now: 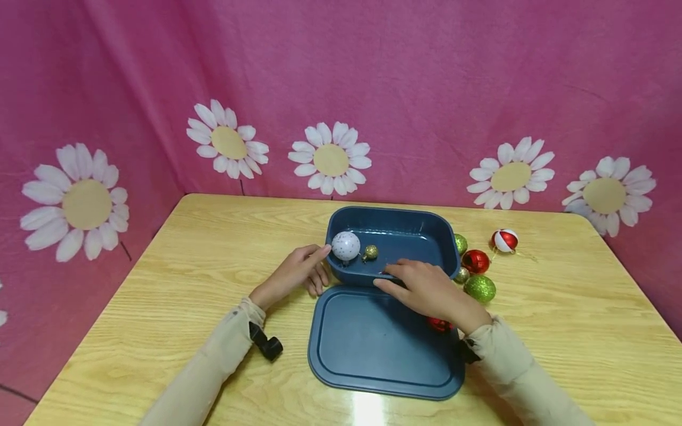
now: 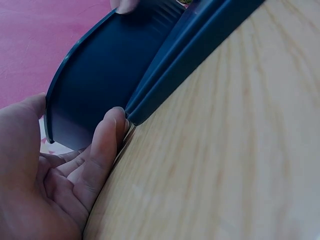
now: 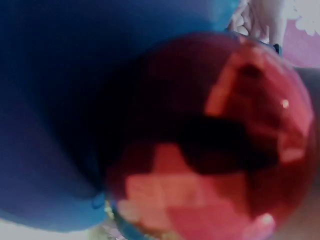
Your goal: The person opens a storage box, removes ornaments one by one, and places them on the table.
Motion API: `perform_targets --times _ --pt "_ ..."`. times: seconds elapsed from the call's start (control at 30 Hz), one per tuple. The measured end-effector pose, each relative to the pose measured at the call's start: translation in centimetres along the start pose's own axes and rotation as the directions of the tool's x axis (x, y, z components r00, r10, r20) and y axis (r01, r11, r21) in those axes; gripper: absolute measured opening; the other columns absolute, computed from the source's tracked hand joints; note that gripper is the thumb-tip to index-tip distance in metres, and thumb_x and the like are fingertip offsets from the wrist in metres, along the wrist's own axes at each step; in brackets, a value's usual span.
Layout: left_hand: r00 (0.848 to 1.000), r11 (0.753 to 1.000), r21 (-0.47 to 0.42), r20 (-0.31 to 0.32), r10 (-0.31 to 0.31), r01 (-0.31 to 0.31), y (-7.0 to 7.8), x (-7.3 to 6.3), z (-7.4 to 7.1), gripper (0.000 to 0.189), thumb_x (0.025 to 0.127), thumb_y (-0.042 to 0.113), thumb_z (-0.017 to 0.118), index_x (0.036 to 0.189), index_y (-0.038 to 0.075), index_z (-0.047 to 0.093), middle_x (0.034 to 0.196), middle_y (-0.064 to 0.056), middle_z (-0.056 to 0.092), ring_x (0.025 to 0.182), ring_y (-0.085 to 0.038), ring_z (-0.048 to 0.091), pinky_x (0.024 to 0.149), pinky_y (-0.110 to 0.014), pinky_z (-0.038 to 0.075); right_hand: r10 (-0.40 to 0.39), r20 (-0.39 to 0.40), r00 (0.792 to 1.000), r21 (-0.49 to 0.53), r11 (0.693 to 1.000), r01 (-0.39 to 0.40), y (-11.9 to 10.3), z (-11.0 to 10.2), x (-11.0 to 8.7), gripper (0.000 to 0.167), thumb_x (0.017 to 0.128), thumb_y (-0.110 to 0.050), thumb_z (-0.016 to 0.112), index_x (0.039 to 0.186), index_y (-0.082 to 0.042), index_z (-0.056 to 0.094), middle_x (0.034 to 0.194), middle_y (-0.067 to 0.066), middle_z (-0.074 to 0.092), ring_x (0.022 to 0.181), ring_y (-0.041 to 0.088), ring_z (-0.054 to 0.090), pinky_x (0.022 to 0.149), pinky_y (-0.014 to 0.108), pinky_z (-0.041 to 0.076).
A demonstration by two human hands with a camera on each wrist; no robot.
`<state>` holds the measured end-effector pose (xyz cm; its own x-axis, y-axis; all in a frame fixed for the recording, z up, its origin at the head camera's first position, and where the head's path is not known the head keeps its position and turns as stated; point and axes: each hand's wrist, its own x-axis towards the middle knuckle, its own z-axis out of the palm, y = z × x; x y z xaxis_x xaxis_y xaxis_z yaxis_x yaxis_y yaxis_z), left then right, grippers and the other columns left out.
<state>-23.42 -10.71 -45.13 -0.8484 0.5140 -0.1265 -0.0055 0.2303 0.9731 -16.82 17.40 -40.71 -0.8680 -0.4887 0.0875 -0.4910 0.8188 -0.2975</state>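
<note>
A dark blue rectangular container [image 1: 393,278] stands open on the table. My left hand [image 1: 298,271] holds its front left corner, thumb on the rim; in the left wrist view the curled fingers [image 2: 102,145] touch low on its wall. Over the front wall lies my right hand [image 1: 426,290], fingers inside the rim and thumb outside. Inside sit a speckled white ball [image 1: 346,245] and a small gold glitter ball [image 1: 370,252]. A shiny red ball [image 1: 440,323] rests on the lid under my right wrist and fills much of the right wrist view.
The matching blue lid [image 1: 383,355] lies flat in front of the container. To the right are green glitter balls [image 1: 480,288], a red ball [image 1: 476,261], a small gold ball [image 1: 462,274] and a red-and-white ball [image 1: 504,240]. A pink flowered cloth [image 1: 415,89] hangs behind the table.
</note>
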Motion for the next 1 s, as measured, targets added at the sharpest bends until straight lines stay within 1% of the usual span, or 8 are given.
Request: perform_targets --times 0.17,0.3,0.4,0.57,0.73,0.87,0.93,1.0 --pt "1.000 1.000 0.005 -0.003 0.003 -0.003 1.7 -1.0 0.1 0.044 0.108 0.039 0.041 0.107 -0.001 0.057 0.086 -0.029 0.068 0.057 -0.025 0.065 0.052 -0.032 0.057 -0.007 -0.035 0.999 0.064 0.998 0.009 0.7 0.0 0.2 0.038 0.096 -0.041 0.065 0.117 -0.010 0.073 0.105 0.003 0.071 0.090 0.019 0.067 0.070 0.040 0.057" --pt "1.000 1.000 0.001 0.003 0.005 -0.005 2.6 -1.6 0.3 0.044 0.108 0.039 0.042 0.107 -0.003 0.056 0.084 -0.027 0.068 0.056 -0.024 0.065 0.052 -0.032 0.057 -0.012 -0.026 1.000 0.096 0.995 0.015 0.8 0.0 0.2 0.034 0.096 -0.041 0.066 0.114 -0.013 0.073 0.100 -0.002 0.071 0.084 0.012 0.064 0.065 0.033 0.054" --pt "1.000 1.000 0.000 0.004 0.002 -0.002 2.5 -1.7 0.3 0.045 0.108 0.040 0.042 0.107 -0.002 0.056 0.084 -0.027 0.068 0.057 -0.024 0.065 0.053 -0.032 0.057 -0.011 -0.021 1.000 0.105 0.994 0.013 0.9 0.1 0.2 0.032 0.096 -0.041 0.066 0.113 -0.015 0.073 0.100 -0.002 0.070 0.083 0.011 0.063 0.063 0.031 0.053" --pt "1.000 1.000 0.007 0.000 0.000 0.000 2.5 -1.7 0.4 0.044 0.108 0.040 0.042 0.107 -0.002 0.057 0.087 -0.029 0.067 0.058 -0.027 0.066 0.053 -0.033 0.057 -0.006 -0.010 1.000 0.127 0.992 0.007 0.9 -0.1 0.1 0.030 0.096 -0.040 0.066 0.113 -0.015 0.073 0.103 -0.001 0.071 0.088 0.013 0.064 0.065 0.033 0.054" --pt "1.000 1.000 0.016 -0.001 -0.003 0.003 2.8 -1.8 0.4 0.044 0.108 0.040 0.041 0.107 -0.001 0.057 0.088 -0.031 0.067 0.060 -0.029 0.066 0.054 -0.033 0.058 -0.011 0.015 1.000 0.149 0.989 0.009 1.0 -0.5 0.0 0.031 0.097 -0.040 0.065 0.113 -0.015 0.072 0.104 -0.002 0.070 0.089 0.012 0.062 0.072 0.034 0.055" --pt "1.000 1.000 0.019 0.003 0.003 -0.003 2.9 -1.7 0.4 0.044 0.108 0.039 0.041 0.108 -0.002 0.057 0.088 -0.030 0.067 0.060 -0.029 0.066 0.054 -0.034 0.058 -0.015 0.029 0.999 0.181 0.983 0.010 1.1 -0.7 0.0 0.038 0.098 -0.044 0.063 0.115 -0.012 0.072 0.108 -0.001 0.070 0.094 0.012 0.062 0.081 0.036 0.056" --pt "1.000 1.000 0.022 -0.002 0.007 -0.006 2.1 -1.2 0.3 0.047 0.107 0.043 0.042 0.109 -0.001 0.057 0.087 -0.028 0.068 0.059 -0.028 0.066 0.053 -0.034 0.058 -0.019 0.027 0.999 0.196 0.981 0.014 1.1 -0.8 0.0 0.040 0.098 -0.046 0.061 0.116 -0.011 0.072 0.109 0.000 0.071 0.096 0.012 0.063 0.083 0.036 0.056" --pt "1.000 1.000 0.022 -0.007 0.010 -0.010 1.2 -0.8 0.2 0.050 0.106 0.047 0.042 0.109 -0.001 0.057 0.086 -0.026 0.068 0.058 -0.026 0.066 0.053 -0.034 0.058 -0.021 0.025 0.999 0.216 0.976 0.015 1.1 -0.8 0.0 0.041 0.098 -0.047 0.061 0.115 -0.012 0.073 0.109 0.000 0.071 0.095 0.011 0.063 0.083 0.035 0.055"
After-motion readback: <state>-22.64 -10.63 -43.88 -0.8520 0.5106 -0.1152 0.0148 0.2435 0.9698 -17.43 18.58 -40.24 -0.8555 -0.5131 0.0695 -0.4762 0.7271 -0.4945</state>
